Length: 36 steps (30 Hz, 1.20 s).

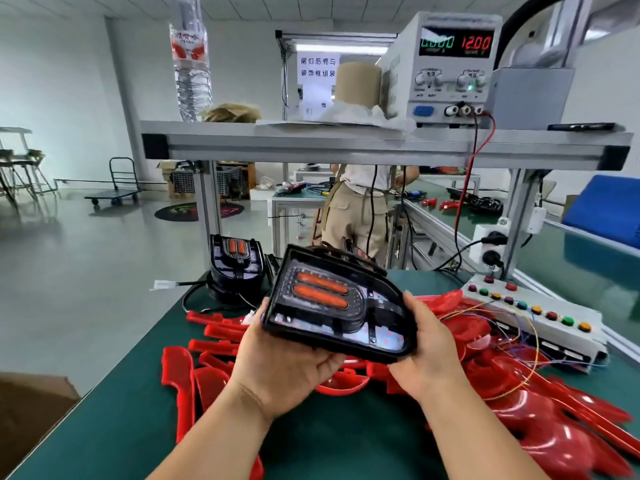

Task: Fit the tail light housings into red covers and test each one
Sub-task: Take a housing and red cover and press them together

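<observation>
I hold a black tail light housing (pixel 337 306) with two orange lenses up above the green table (pixel 121 420). My left hand (pixel 280 368) grips its lower left edge from beneath. My right hand (pixel 427 351) clasps its right end. Several red covers (pixel 554 427) lie piled on the table to the right and beneath my hands, with more red covers (pixel 207 341) at the left. A second black housing (pixel 237 268) with a white connector (pixel 162 284) on its wire stands at the table's far edge.
A white test box with coloured buttons (pixel 530 306) and loose wires sits at the right. A power supply (pixel 450 67) reading 12.00 stands on the overhead shelf (pixel 311 140), with red and black leads hanging down. Another person (pixel 360 206) works behind. A cardboard box (pixel 31 410) is lower left.
</observation>
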### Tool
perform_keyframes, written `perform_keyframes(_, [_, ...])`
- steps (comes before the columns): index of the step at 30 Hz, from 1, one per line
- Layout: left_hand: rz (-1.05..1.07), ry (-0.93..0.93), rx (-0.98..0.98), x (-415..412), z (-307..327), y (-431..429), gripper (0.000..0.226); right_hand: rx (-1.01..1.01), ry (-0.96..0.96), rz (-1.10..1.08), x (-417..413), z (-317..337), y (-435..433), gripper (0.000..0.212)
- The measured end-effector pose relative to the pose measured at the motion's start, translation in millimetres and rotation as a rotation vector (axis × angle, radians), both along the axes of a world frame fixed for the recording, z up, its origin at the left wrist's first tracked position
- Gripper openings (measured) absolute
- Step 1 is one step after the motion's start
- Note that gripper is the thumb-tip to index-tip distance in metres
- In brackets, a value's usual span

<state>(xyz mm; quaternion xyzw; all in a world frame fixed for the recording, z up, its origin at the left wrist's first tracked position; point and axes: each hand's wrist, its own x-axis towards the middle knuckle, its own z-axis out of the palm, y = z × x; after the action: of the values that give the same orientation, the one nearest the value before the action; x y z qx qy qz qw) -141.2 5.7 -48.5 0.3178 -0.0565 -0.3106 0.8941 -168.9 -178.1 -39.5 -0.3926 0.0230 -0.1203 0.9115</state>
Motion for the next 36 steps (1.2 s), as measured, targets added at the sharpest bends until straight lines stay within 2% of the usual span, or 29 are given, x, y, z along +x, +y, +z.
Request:
perform_keyframes(3, [-0.011, -0.101, 0.051, 7.3, 5.8, 12.4, 0.083, -0.134, 0.061, 0.104, -3.7, 1.0, -1.9, 0.038])
perform_keyframes(6, [0.060, -0.097, 0.150, 9.4, 14.0, 22.9, 0.087, -0.272, 0.149, 0.122, -6.7, -0.1, -0.9, 0.030])
perform_keyframes(11, [0.219, -0.051, -0.110, 11.7, 19.5, 31.1, 0.084, -0.331, 0.189, 0.117, -7.7, -1.7, -3.3, 0.033])
perform_keyframes(14, [0.293, -0.023, -0.273, 13.4, 19.9, 34.4, 0.092, -0.307, 0.193, 0.099, -5.3, -4.9, 0.8, 0.036])
perform_keyframes(17, [0.335, 0.027, -0.339, 20.8, 15.3, 37.7, 0.079, -0.276, 0.175, 0.058, -3.7, -6.3, 5.0, 0.036])
perform_keyframes(19, [0.378, 0.086, -0.312, 25.6, 16.0, 38.7, 0.062, -0.253, 0.165, 0.015, -3.2, -6.2, 4.9, 0.035])
perform_keyframes(21, [0.430, 0.106, -0.242, 30.3, 16.8, 40.7, 0.056, -0.231, 0.154, -0.030, -2.8, -5.8, 2.4, 0.035])
perform_keyframes(24, [0.345, -0.022, -0.054, 34.3, 19.4, 48.0, 0.060, -0.250, 0.145, -0.089, -3.6, -3.0, -4.2, 0.034])
perform_keyframes(27, [0.221, -0.139, 0.085, 36.9, 22.5, 56.0, 0.053, -0.319, 0.163, -0.110, -4.7, -1.3, -9.3, 0.037])
perform_keyframes(31, [0.242, -0.394, 0.398, 34.8, 20.9, 53.2, 0.046, -0.314, 0.229, -0.095, -6.5, -1.2, -10.0, 0.040])
perform_keyframes(33, [0.204, -0.429, 0.354, 31.7, 19.9, 52.3, 0.048, -0.262, 0.254, -0.101, -6.0, -0.5, -9.2, 0.034])
perform_keyframes(36, [0.211, -0.396, 0.112, 29.5, 20.1, 49.9, 0.053, -0.145, 0.285, -0.100, -6.8, 2.4, -6.5, 0.025])
